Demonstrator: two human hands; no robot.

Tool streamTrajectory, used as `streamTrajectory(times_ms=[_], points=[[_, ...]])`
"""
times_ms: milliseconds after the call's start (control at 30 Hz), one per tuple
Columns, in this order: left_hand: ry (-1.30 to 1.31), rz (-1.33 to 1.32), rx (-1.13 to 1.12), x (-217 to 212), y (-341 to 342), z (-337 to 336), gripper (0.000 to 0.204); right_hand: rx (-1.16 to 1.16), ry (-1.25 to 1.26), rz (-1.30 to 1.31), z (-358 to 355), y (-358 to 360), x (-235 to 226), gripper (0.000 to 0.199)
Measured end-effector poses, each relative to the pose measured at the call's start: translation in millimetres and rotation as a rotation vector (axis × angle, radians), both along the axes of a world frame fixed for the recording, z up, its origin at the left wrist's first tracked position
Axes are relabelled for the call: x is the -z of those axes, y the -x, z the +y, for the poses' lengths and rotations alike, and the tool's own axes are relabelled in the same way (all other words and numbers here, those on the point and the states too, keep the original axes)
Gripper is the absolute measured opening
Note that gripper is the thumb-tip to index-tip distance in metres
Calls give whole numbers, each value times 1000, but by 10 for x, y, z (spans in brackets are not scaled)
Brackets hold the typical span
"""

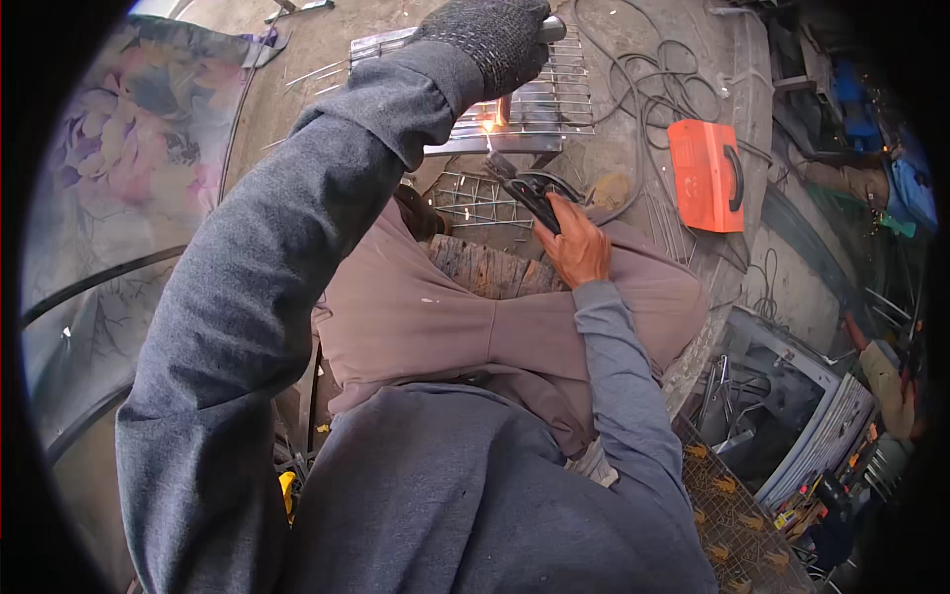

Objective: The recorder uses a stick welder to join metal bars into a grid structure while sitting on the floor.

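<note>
My left hand [495, 45], in a dark knitted glove, is closed round a grey metal bar [552, 30] whose end sticks out past the fingers, over a metal grid [569, 84]. In my bare right hand [579, 247] is a black welding electrode holder [534, 201], its jaw end pointing up and left at the grid's near edge. A bright welding arc [489, 126] glows at a flat metal strip [520, 145] along that edge, just below my left hand. My left forearm hides part of the grid's left side.
An orange welding machine [701, 176] with a black handle stands at right. Cables [668, 84] coil on the floor beside it. Another wire grid [480, 203] lies below the work, near a wooden block [485, 267]. Floral cloth [129, 129] hangs at left; metal scrap [737, 396] lies lower right.
</note>
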State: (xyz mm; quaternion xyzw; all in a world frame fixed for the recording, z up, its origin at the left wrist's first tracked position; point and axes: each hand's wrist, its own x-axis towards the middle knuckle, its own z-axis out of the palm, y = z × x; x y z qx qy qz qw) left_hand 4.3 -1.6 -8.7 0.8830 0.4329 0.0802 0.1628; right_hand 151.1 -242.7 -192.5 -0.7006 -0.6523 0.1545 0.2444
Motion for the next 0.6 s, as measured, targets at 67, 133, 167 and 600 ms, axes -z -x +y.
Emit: streamTrajectory(times_ms=[67, 133, 167, 600], points=[[14, 7, -20, -62, 14, -33, 30, 14, 29, 14, 16, 27, -39, 47], [35, -20, -6, -113, 28, -64, 30, 33, 60, 26, 28, 45, -87, 44], [35, -21, -6, -131, 32, -67, 30, 31, 73, 25, 35, 49, -117, 43], [33, -9, 14, -150, 19, -77, 30, 26, 82, 17, 37, 47, -104, 41]])
